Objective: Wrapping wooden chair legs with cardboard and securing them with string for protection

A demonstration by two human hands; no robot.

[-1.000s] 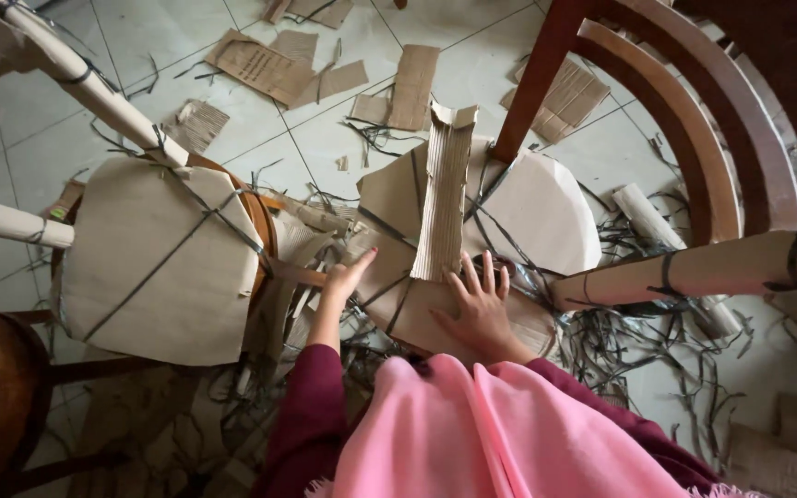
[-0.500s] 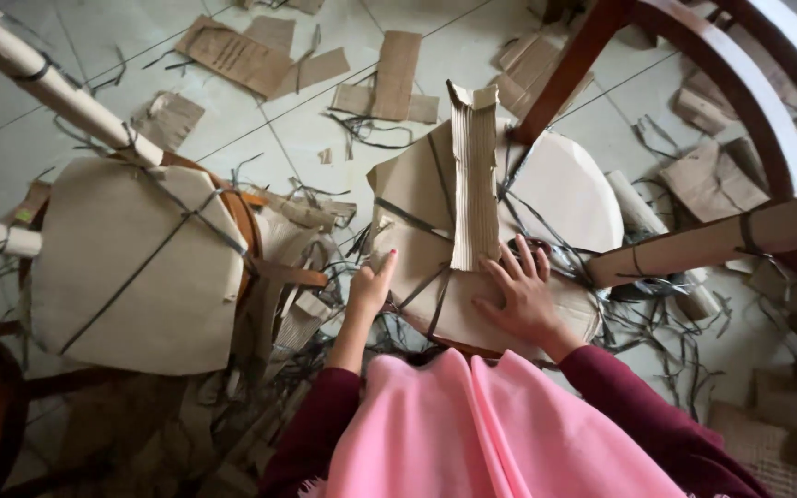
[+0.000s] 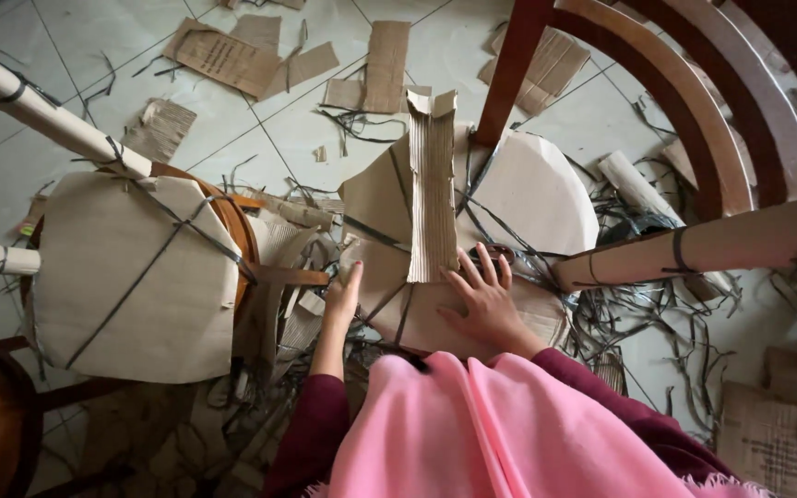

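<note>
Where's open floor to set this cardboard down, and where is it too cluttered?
Bare tile lies far left, between the wrapped chair leg and the cardboard scraps. Another patch sits under the wooden chair back. Around both hands, left and right, strapping tangles crowd everything.

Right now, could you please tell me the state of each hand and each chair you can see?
left hand: open, fingers on the wrapping's left edge
right hand: flat, fingers spread, pressing on the wrapping
middle chair seat: cardboard wrapping partly torn open, straps loose
corrugated strip: lying loose along the seat
left chair: wrapped, straps crossed tight
floor: littered with cardboard scraps and cut straps
</note>
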